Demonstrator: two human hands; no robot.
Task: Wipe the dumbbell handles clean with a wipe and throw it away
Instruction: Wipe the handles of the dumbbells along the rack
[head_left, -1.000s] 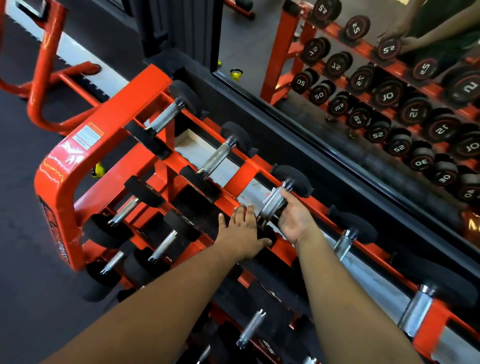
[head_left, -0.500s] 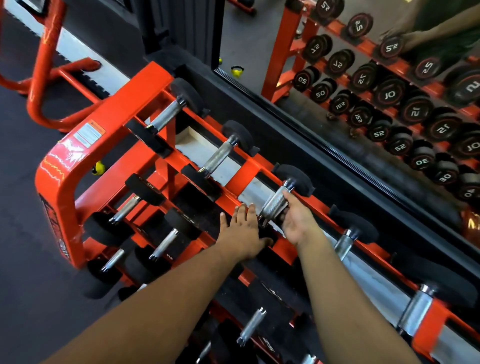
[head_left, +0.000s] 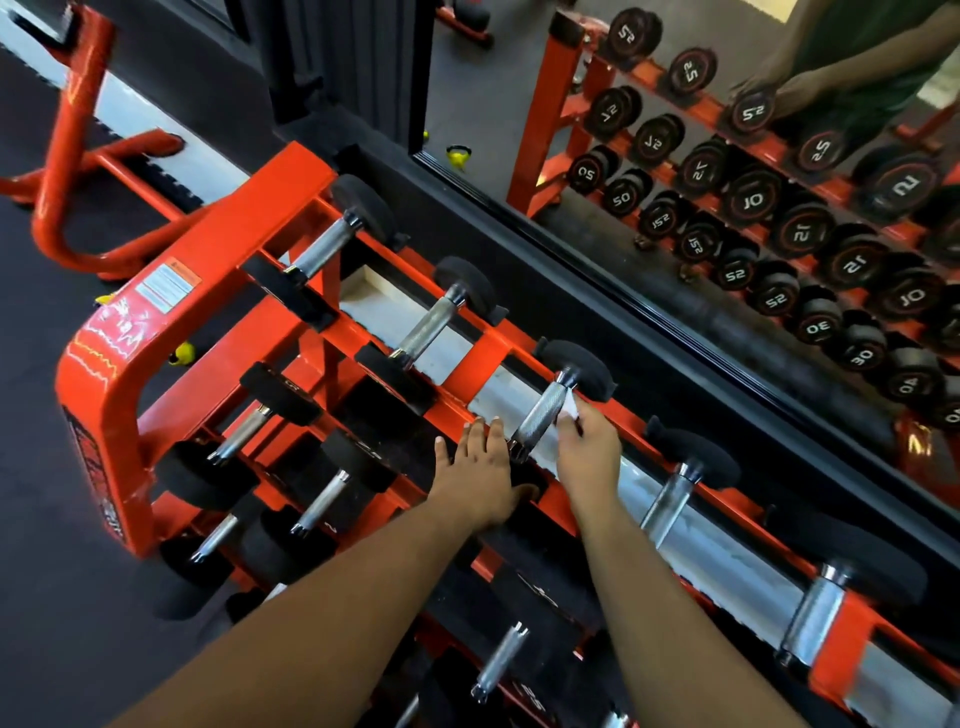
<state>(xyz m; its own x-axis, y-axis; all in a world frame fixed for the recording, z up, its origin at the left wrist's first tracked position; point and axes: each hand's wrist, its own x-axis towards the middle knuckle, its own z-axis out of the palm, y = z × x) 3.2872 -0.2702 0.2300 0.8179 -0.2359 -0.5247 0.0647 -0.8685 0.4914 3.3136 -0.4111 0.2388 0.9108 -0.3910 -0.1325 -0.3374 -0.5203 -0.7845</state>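
Head cam, looking down on orange dumbbell rack (head_left: 291, 208) w/ mirror (head_left: 727, 156) behind it. Right hand (head_left: 587, 457) at the third dumbbell on top tier, just right of its knurled handle (head_left: 540, 415); grip closed in a pinch on a small white wipe (head_left: 569, 408), wipe sitting against upper end of handle near the rear black head (head_left: 582, 366). Can't tell how much of wipe is folded inside the fingers. Left hand (head_left: 480, 475) flat, grip fully open, fingers straight and together, resting on front rail/front head area just left of same handle, holding nothing. Handle itself bare between the two hands, tilted front-left to back-right like its neighbours. Other top-tier dumbbells: two to the left (head_left: 324, 244) (head_left: 428, 327), two to the right (head_left: 670, 501) (head_left: 815, 613), untouched, each well apart from the hands. Lower tiers below left forearm carry more dumbbells (head_left: 322, 501), chrome handles visible. Mirror shows reflected rack w/ numbered heads and both reflected arms top right. Second orange frame (head_left: 67, 171) on dark floor far left. Small yellow object (head_left: 183, 353) on floor behind rack end.
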